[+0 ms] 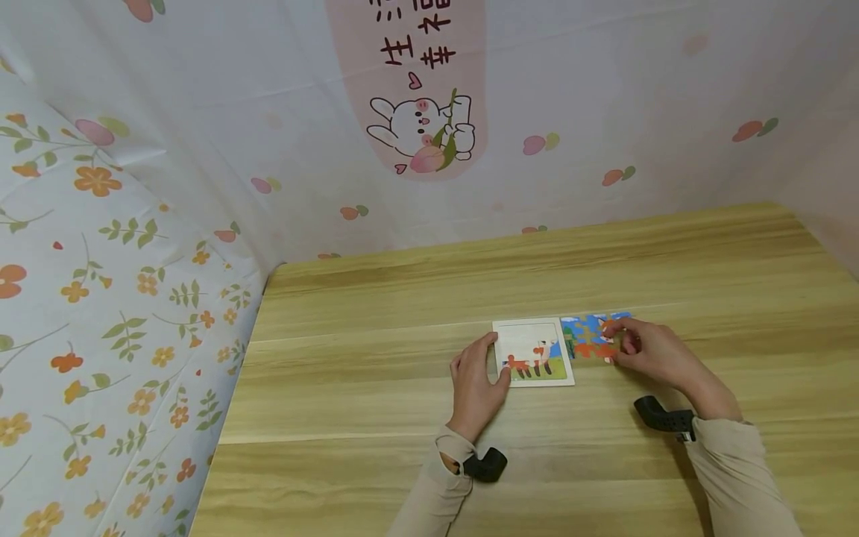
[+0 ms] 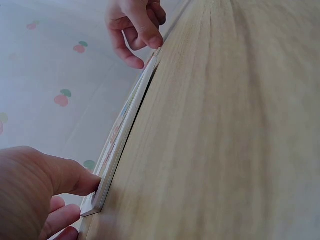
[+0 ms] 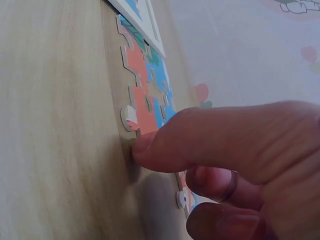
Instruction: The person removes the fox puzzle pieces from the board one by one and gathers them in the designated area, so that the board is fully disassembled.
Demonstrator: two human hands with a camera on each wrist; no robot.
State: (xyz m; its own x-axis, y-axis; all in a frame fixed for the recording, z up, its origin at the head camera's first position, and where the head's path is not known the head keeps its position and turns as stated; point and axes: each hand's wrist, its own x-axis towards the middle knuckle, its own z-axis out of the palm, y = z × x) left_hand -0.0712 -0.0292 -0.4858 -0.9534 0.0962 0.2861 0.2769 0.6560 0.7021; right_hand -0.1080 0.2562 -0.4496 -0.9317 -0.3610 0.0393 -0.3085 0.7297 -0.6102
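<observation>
A white-framed jigsaw tray (image 1: 526, 334) lies on the table, its lower part filled with pieces (image 1: 553, 367) showing dark fox legs and green grass. My left hand (image 1: 476, 384) grips the tray's left side; the left wrist view shows the thumb over a corner and fingers at the edge. Against the tray's right side lie several loose, partly joined jigsaw pieces (image 1: 582, 349) in orange, blue and green. My right hand (image 1: 661, 354) holds an orange jigsaw piece (image 3: 145, 117) at their right end, thumb on its near edge. The index fingertip is hidden behind the thumb in the right wrist view.
The wood-grain table (image 1: 362, 373) extends to both sides. A white printed curtain (image 1: 282, 112) hangs behind it, with a flowered cloth (image 1: 114, 298) at the left. Black wrist cameras (image 1: 486, 465) are strapped on both forearms, low over the table.
</observation>
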